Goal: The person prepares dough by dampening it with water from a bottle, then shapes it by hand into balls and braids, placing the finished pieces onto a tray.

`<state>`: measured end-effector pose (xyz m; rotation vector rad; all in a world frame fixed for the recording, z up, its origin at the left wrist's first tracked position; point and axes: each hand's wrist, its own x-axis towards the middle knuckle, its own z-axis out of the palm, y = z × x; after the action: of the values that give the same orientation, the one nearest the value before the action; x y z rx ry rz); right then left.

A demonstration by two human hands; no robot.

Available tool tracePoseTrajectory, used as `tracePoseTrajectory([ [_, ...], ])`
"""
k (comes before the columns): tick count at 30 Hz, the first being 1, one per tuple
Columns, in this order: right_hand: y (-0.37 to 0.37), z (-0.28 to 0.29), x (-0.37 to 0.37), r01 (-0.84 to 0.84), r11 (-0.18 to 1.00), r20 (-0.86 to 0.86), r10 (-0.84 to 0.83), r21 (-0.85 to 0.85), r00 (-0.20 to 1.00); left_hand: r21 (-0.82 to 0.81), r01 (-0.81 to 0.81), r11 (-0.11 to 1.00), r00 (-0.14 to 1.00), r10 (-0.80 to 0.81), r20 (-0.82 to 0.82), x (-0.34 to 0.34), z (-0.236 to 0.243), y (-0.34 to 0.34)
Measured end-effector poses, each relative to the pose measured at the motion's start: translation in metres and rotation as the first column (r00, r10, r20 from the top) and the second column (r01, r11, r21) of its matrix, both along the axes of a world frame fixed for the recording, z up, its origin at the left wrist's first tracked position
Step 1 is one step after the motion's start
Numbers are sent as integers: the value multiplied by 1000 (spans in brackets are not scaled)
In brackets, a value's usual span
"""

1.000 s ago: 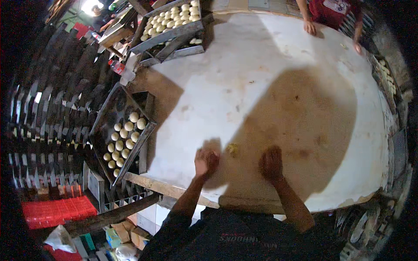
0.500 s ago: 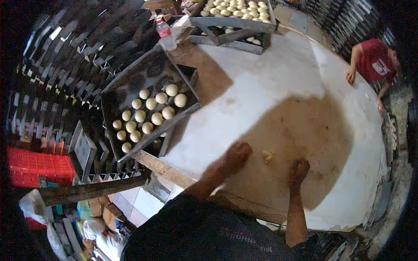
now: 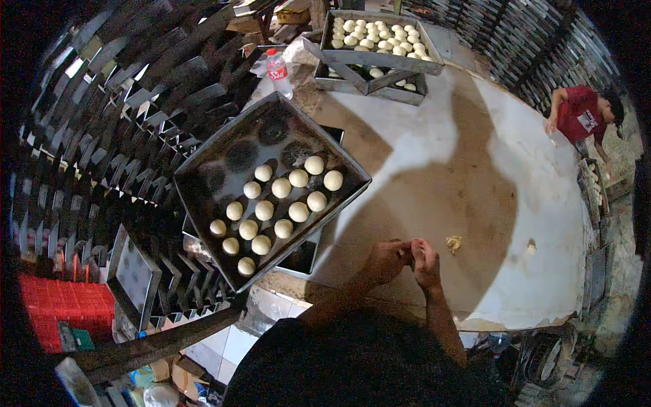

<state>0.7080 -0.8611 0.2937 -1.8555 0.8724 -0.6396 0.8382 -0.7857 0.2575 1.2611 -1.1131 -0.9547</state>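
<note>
My left hand (image 3: 388, 263) and my right hand (image 3: 426, 265) meet above the near edge of the pale worktop (image 3: 434, 163). Their fingers are curled and pressed together at the tips; whatever they may pinch is too small or hidden to make out. Just right of my right hand lies a crumpled yellowish scrap (image 3: 454, 243), perhaps dough. A smaller piece (image 3: 531, 245) sits farther right. To the left, a dark metal tray (image 3: 224, 152) holds several round dough balls (image 3: 281, 188), grouped toward its near and right side.
Stacked trays (image 3: 380, 61) of dough balls stand at the back, near a red-capped plastic bottle (image 3: 278, 73). A person in a red shirt (image 3: 580, 115) is at the far right edge. Dark metal racks line the left, above a red crate (image 3: 64, 308).
My hands, earlier apart in loose fists on the worktop, have come together at the fingertips. The view has shifted, and the person in red has turned and moved an arm lower.
</note>
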Motion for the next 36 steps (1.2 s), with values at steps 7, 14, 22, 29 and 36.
tracePoseTrajectory([
  [7,2,32,-49,295,946,-39,-302,-135,952,-38,128,991,920,-104,378,-57,38,-21],
  [14,-57,-28,-196,379,907,-460,-421,-185,782,134,411,902,380,-304,873,-148,-11,-46],
  [22,-88,-56,-298,-32,922,-429,-150,-387,891,425,-164,890,438,-321,840,-159,-12,-64],
  [29,-166,-59,-301,-103,787,-374,-169,-608,912,-34,-203,979,172,70,983,-56,-47,-28],
  [36,-99,-125,-246,-35,795,-276,-169,-606,946,-54,-348,936,396,199,897,-136,-55,-66],
])
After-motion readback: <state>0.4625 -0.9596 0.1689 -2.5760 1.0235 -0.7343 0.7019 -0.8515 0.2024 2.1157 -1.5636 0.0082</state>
